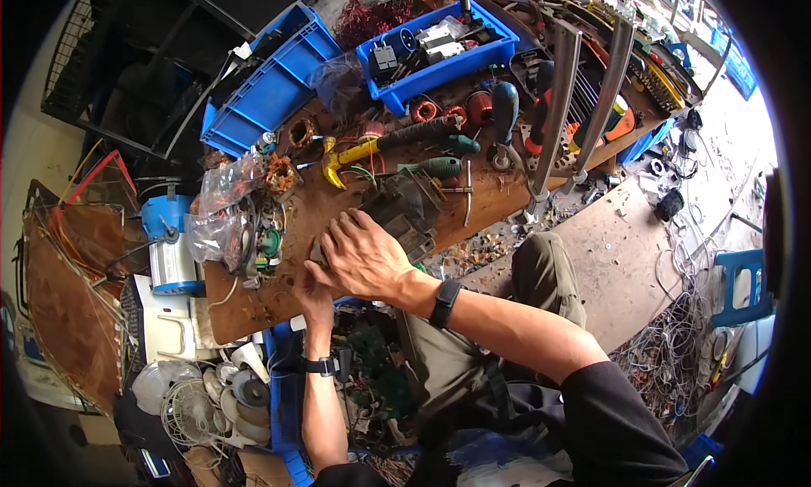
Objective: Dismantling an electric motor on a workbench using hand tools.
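Observation:
My right hand [365,257] lies over the near-left part of the wooden bench, fingers curled together. Just below it, my left hand [314,296] meets it with thumb and fingers pressed in. A bit of a small grey piece [318,252] shows at the fingertips; most of it is hidden, so its kind is unclear. Beyond my right hand sits a dark, boxy housing [407,206] with an open frame. Behind it lie a yellow-headed claw hammer [342,159], a green-handled screwdriver [432,168] and a metal T-bar [467,193].
A blue bin [395,98] of electrical parts and another blue crate [270,94] stand at the back. Upright metal bars [559,107] rise at the right. Copper coils [302,132] and plastic bags [226,187] crowd the bench [232,314]. A blue bin of scrap [283,394] stands below.

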Tool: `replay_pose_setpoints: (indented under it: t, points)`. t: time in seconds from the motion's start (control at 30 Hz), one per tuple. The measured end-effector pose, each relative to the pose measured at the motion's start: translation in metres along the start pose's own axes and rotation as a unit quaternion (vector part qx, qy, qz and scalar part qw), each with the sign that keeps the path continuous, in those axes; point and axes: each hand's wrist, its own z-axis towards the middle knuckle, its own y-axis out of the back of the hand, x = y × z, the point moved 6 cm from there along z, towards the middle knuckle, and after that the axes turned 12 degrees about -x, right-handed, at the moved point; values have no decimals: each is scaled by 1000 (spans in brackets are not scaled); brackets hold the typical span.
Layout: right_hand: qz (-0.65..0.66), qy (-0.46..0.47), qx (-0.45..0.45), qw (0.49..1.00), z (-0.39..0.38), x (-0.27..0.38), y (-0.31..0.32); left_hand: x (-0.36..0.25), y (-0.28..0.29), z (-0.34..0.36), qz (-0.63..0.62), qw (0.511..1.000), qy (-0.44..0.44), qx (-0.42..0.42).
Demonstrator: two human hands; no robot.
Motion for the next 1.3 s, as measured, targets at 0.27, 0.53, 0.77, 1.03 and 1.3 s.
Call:
replay_pose_setpoints:
  t: [0.27, 0.53, 0.77, 1.03, 1.3]
  points:
    - [3, 10, -16, 1000, 4, 6, 4, -8, 9, 0, 50, 997, -40, -39]
    - [11, 6, 6, 1000, 4, 5, 4, -14, 11, 4, 117, 990, -75, -27]
    - [3, 6, 18, 1000, 4, 5, 1, -25, -1, 10, 144, 989, -7, -20]
    - [0, 6, 5, 1000, 2, 6, 2, -20, 2, 16, 158, 983, 23, 90]
    - [5, 3, 3, 1000, 3, 6, 2, -35, -4, 15, 395, 869, -229, 190]
